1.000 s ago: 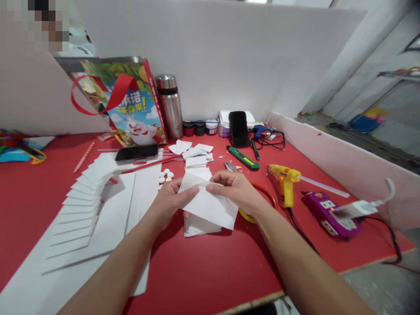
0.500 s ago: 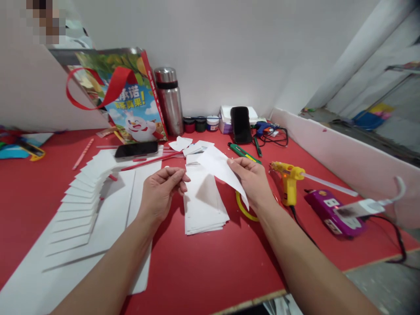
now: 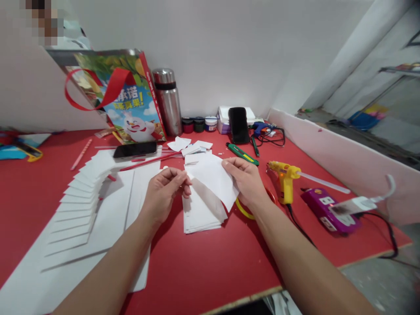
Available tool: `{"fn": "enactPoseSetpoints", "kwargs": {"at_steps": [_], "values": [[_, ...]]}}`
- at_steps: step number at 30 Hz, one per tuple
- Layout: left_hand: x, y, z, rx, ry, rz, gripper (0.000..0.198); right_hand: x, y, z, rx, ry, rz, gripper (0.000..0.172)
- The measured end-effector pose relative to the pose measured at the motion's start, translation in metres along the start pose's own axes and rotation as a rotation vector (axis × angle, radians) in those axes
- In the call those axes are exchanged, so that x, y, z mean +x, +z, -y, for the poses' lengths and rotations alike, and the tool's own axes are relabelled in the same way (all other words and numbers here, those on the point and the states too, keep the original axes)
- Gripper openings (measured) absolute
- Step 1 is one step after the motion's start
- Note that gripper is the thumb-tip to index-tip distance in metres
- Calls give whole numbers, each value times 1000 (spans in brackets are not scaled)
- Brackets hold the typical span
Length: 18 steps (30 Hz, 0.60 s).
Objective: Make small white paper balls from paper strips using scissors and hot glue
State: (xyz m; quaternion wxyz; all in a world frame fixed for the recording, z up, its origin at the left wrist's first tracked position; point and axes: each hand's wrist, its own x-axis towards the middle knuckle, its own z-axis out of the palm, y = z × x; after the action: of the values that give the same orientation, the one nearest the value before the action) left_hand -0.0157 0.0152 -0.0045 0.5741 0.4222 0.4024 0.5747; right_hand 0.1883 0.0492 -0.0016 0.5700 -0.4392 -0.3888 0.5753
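A white sheet of paper (image 3: 213,177) is raised over the red table, its curved lower edge facing me. My right hand (image 3: 244,179) pinches its right side between thumb and fingers. At the sheet's left corner, the thumb and fingertips of my left hand (image 3: 167,188) are closed on it. Beneath lies a stack of white paper strips (image 3: 201,218), partly shaded by the sheet. Small white paper pieces (image 3: 193,148) lie just behind the stack. To the left, a curved row of overlapping white cards (image 3: 77,199) rests on larger white sheets.
A yellow glue gun (image 3: 285,179) and a purple power strip (image 3: 330,210) with cables sit at right. Behind are a green cutter (image 3: 242,154), phones (image 3: 239,126), paint jars (image 3: 199,125), a steel flask (image 3: 169,103) and a printed bag (image 3: 131,100). Yellow-rimmed scissors or a ring (image 3: 243,211) show by my right wrist.
The paper has swung down and left, its face turning more toward me, and its left corner now meets my left fingertips. My right hand has shifted slightly left.
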Motion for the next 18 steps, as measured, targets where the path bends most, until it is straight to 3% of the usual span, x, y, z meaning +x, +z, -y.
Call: {"fn": "enactPoseSetpoints", "kwargs": {"at_steps": [8, 14, 16, 18], "values": [[1, 3, -4, 22, -90, -87, 50, -8, 4, 3, 18, 115, 174, 23], [2, 4, 1, -28, -165, 31, 46, -10, 5, 4, -83, 79, 239, 24], [2, 2, 2, -21, -152, 47, 41, -9, 3, 3, -182, 24, 208, 25], [2, -1, 4, -13, -132, 72, 36, -7, -1, 3, -319, -90, 91, 28]]}}
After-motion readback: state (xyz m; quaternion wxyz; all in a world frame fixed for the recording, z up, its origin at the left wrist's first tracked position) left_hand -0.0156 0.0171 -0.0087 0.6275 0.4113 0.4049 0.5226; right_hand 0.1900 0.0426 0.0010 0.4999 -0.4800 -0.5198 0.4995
